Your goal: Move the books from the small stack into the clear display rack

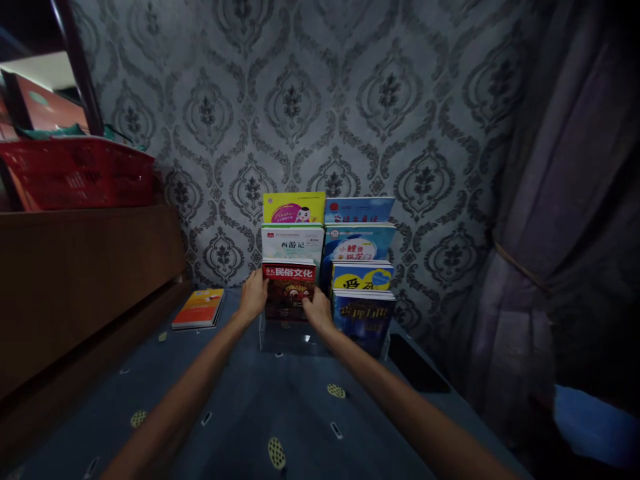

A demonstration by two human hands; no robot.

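Observation:
Both hands grip a small stack of books with a dark red cover (290, 291), held upright by its side edges. My left hand (254, 293) closes on the left edge, and my right hand (318, 309) on the right edge with its thumb over the cover. Beneath and around the stack is a clear tiered book stand (285, 341). Behind the red book stand a white book (291, 244) and a yellow book (294, 208). To the right, the stand's other column holds a dark blue book (364, 323), a yellow-and-blue one (363, 276) and two light blue books (358, 243).
An orange book stack (200, 308) lies flat at the left. A black flat object (418, 364) rests right of the stand. A red basket (80, 172) sits on a brown wooden ledge (95, 267). Patterned wall behind, purple curtain (520, 267) at right.

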